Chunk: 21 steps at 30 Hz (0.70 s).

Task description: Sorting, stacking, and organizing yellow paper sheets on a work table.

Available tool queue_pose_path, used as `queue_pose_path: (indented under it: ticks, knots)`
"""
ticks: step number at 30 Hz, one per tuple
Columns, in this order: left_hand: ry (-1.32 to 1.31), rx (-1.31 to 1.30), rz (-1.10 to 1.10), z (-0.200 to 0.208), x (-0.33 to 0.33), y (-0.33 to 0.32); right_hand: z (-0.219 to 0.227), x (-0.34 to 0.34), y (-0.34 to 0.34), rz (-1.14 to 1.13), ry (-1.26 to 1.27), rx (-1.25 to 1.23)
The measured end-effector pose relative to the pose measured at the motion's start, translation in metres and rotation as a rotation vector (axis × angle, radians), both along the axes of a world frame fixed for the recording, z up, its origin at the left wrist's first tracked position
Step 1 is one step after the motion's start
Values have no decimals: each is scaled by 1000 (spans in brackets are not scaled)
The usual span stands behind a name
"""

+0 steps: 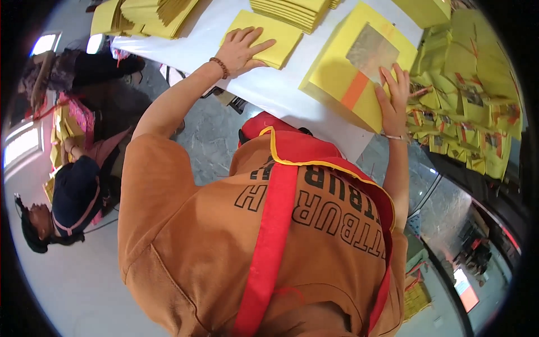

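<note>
My left hand [242, 51] lies with fingers spread on a flat yellow paper piece [283, 42], which looks folded, near the table's front edge. My right hand [396, 92] rests at the right edge of a yellow paper bag [331, 73] with a clear window and an orange stripe. Its thumb and fingers are apart and touch the bag beside the window. The bag lies on its side and looks thick, perhaps a stack; its contents cannot be made out.
On the white table [168, 53] stand folded yellow stacks [292, 12] behind and more yellow paper [149, 17] at far left. Many yellow bags [466, 112] crowd the right side. At left, another person [76, 191] handles yellow paper. The grey floor [210, 135] shows below.
</note>
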<state>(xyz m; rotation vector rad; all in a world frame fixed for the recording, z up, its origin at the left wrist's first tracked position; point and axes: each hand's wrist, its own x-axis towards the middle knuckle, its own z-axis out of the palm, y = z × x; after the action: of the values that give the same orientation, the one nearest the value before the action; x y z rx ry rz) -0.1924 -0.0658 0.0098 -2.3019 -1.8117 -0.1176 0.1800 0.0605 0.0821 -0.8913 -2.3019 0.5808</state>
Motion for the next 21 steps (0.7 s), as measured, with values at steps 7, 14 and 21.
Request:
queue_pose_path:
  ticks: [7, 14, 21]
  knots:
    - [28, -13, -32, 17, -3, 0, 2, -4, 0, 12, -12, 21]
    - [-344, 52, -133, 103, 53, 22, 2, -2, -3, -26, -4, -21]
    - [-344, -34, -547, 129, 121, 23, -2, 0, 1, 27, 38, -25]
